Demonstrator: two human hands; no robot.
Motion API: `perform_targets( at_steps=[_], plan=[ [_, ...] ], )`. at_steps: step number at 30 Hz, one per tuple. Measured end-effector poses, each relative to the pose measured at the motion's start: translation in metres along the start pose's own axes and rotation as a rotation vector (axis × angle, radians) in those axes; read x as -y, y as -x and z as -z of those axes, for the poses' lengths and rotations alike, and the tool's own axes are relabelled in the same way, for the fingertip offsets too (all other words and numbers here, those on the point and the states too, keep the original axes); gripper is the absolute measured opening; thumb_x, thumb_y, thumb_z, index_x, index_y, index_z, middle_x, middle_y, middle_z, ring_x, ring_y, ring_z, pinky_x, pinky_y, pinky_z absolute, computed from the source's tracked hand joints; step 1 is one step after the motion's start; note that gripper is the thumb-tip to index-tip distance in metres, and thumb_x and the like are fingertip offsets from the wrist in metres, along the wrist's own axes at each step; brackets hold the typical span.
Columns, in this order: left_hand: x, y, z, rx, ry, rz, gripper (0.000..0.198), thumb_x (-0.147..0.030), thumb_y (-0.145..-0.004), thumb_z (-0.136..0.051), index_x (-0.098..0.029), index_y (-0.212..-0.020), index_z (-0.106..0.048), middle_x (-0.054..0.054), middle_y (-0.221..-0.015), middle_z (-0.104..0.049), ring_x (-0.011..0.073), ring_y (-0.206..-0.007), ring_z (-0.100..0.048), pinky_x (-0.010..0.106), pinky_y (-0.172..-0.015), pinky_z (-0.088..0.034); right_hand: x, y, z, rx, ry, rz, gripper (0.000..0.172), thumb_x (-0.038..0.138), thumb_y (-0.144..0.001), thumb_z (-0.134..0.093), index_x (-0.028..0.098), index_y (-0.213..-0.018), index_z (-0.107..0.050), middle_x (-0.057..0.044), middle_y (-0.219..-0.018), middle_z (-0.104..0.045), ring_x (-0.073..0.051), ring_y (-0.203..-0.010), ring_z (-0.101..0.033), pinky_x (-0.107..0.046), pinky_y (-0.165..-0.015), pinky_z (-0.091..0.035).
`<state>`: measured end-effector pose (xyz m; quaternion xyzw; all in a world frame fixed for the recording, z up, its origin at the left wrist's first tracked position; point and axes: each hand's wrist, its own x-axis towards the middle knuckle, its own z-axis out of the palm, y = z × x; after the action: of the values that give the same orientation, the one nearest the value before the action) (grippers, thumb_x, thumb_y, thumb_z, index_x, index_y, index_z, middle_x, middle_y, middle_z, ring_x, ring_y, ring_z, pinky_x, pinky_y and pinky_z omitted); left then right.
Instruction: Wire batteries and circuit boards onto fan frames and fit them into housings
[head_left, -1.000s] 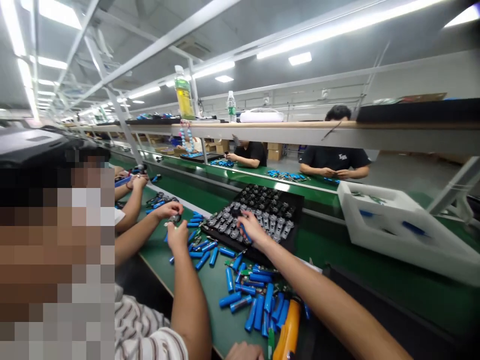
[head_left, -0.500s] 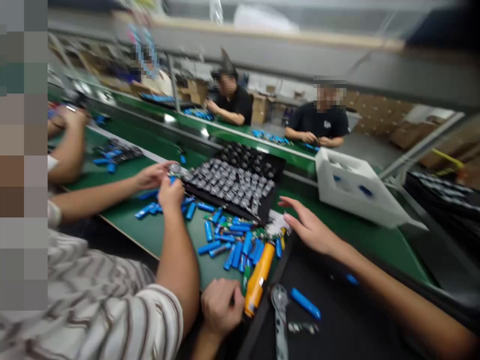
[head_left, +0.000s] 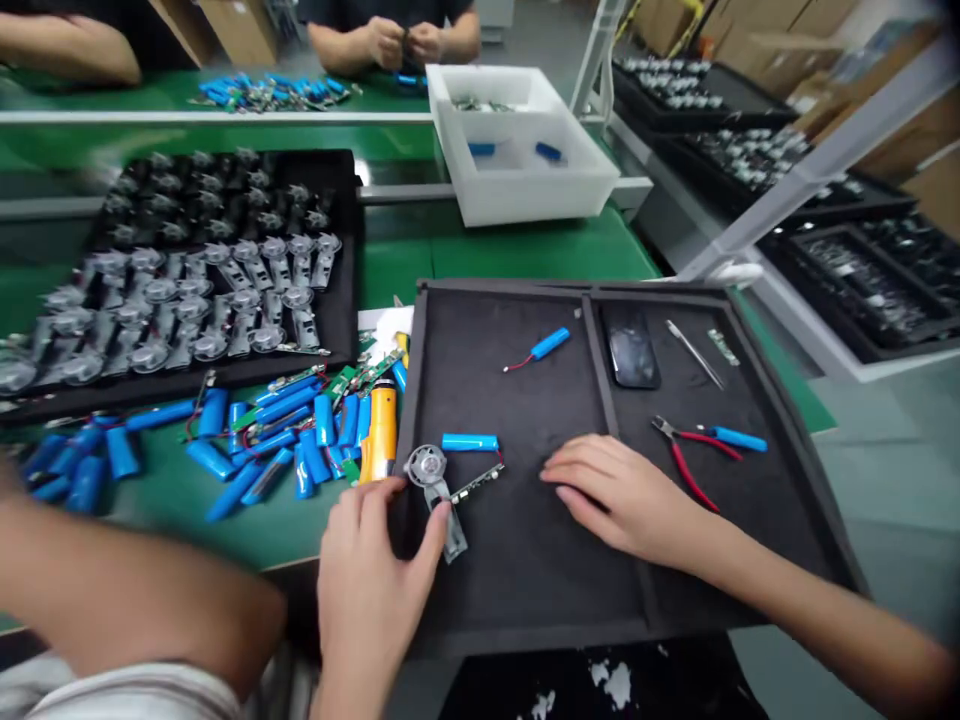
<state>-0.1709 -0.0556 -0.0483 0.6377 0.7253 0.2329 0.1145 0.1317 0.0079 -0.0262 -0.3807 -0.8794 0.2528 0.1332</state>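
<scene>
My left hand is at the left edge of the black tray, thumb and fingers apart. Its thumb reaches the grey plastic housing with a round, speaker-like end; I see no firm grip. Beside that housing lie a narrow circuit board and a blue cylindrical battery, joined by a wire. My right hand hovers over or rests on the tray near its divider, fingers stretched out and holding nothing. Another blue battery with a red lead lies farther back.
Red-handled cutters, a phone and a pen-like tool lie in the right compartment. Left are a yellow electric screwdriver, piled batteries and a tray of housings. A white bin stands behind. A co-worker's arm is left.
The view has turned right and down onto the black tray. My left hand has gone from a curled pose to spread fingers at the housing; my right hand is now over the tray.
</scene>
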Motion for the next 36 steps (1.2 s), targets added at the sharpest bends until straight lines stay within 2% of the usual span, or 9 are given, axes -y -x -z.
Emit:
perform_targets(
  at_steps=[3,8,11,14,17,22,27,32,36],
  plan=[
    [-0.016,-0.004,-0.008,-0.016,-0.129,-0.063,0.042,-0.055,-0.093,-0.065,-0.02,-0.115,-0.067,0.016,-0.129,-0.06,0.0366,-0.111,-0.058,0.051,-0.095,-0.049,0.003,-0.044,-0.019,0.032,0.022,0.228,0.033,0.029,-0.103,-0.056,0.017,-0.133,-0.063,-0.014,-0.137,-0.065,-0.031,-0.136,-0.051,-0.05,-0.113,-0.043],
    [-0.034,0.005,-0.008,-0.017,-0.034,0.015,0.024,-0.041,-0.097,-0.062,-0.021,-0.107,-0.071,0.014,-0.131,-0.059,0.0354,-0.115,-0.056,0.054,-0.101,-0.046,0.004,-0.079,-0.03,0.048,0.085,0.428,0.019,0.031,-0.105,-0.055,0.018,-0.105,-0.068,-0.013,-0.113,-0.073,-0.034,-0.133,-0.051,-0.056,-0.118,-0.034],
    [-0.056,0.014,-0.006,-0.024,0.395,0.2,0.02,-0.039,-0.104,-0.053,-0.022,-0.107,-0.063,0.009,-0.115,-0.065,0.025,-0.105,-0.063,0.042,-0.094,-0.052,0.001,-0.067,-0.015,0.067,-0.156,0.429,0.021,0.032,-0.108,-0.049,0.018,-0.108,-0.064,-0.009,-0.1,-0.074,-0.028,-0.112,-0.063,-0.048,-0.11,-0.042],
    [-0.09,0.009,-0.009,-0.007,0.873,0.389,0.021,-0.044,-0.105,-0.053,-0.024,-0.111,-0.053,0.001,-0.093,-0.065,0.014,-0.072,-0.062,0.025,-0.061,-0.05,-0.002,-0.05,0.01,0.195,-0.477,0.277,0.023,0.033,-0.111,-0.04,0.02,-0.117,-0.059,-0.003,-0.088,-0.07,-0.017,-0.077,-0.065,-0.033,-0.085,-0.05],
    [-0.129,-0.01,-0.013,-0.05,1.122,0.392,0.024,-0.043,-0.101,-0.061,-0.024,-0.113,-0.054,-0.003,-0.084,-0.058,0.0097,-0.065,-0.053,0.019,-0.054,-0.044,-0.005,-0.037,0.032,0.262,-0.753,0.167,0.024,0.033,-0.112,-0.034,0.021,-0.12,-0.054,0.003,-0.077,-0.062,-0.013,-0.066,-0.059,-0.025,-0.068,-0.046],
    [-0.185,-0.038,-0.015,0.094,1.35,0.329,0.034,-0.046,-0.102,-0.056,-0.019,-0.12,-0.064,0.0,-0.083,-0.054,0.0102,-0.066,-0.049,0.02,-0.057,-0.046,-0.017,-0.009,0.066,0.12,-0.909,0.106,0.026,0.031,-0.113,-0.032,0.021,-0.121,-0.054,0.004,-0.075,-0.057,-0.012,-0.066,-0.054,-0.026,-0.07,-0.045],
    [-0.214,-0.033,-0.026,0.177,1.353,0.292,0.034,-0.046,-0.102,-0.059,-0.021,-0.123,-0.065,0.005,-0.094,-0.062,0.0135,-0.077,-0.059,0.023,-0.067,-0.055,-0.027,0.032,0.087,0.014,-0.921,-0.02,0.026,0.031,-0.113,-0.033,0.021,-0.118,-0.056,0.002,-0.083,-0.058,-0.014,-0.076,-0.058,-0.028,-0.077,-0.046],
    [-0.239,-0.019,-0.028,0.132,1.036,0.061,0.032,-0.024,-0.087,-0.081,-0.025,-0.11,-0.06,0.001,-0.1,-0.062,0.0121,-0.077,-0.064,0.02,-0.063,-0.055,-0.025,0.063,0.073,-0.067,-1.067,-0.106,0.026,0.037,-0.113,-0.032,0.021,-0.112,-0.053,0.001,-0.082,-0.058,-0.015,-0.074,-0.058,-0.029,-0.074,-0.048],
    [-0.256,-0.015,-0.028,0.058,1.028,0.11,0.037,-0.02,-0.088,-0.08,-0.028,-0.117,-0.057,0.0,-0.093,-0.064,0.0131,-0.078,-0.066,0.017,-0.059,-0.054,-0.014,0.076,0.06,-0.186,-1.204,-0.102,0.023,0.038,-0.113,-0.036,0.021,-0.113,-0.051,0.003,-0.074,-0.054,-0.012,-0.064,-0.053,-0.027,-0.063,-0.044]
  ],
)
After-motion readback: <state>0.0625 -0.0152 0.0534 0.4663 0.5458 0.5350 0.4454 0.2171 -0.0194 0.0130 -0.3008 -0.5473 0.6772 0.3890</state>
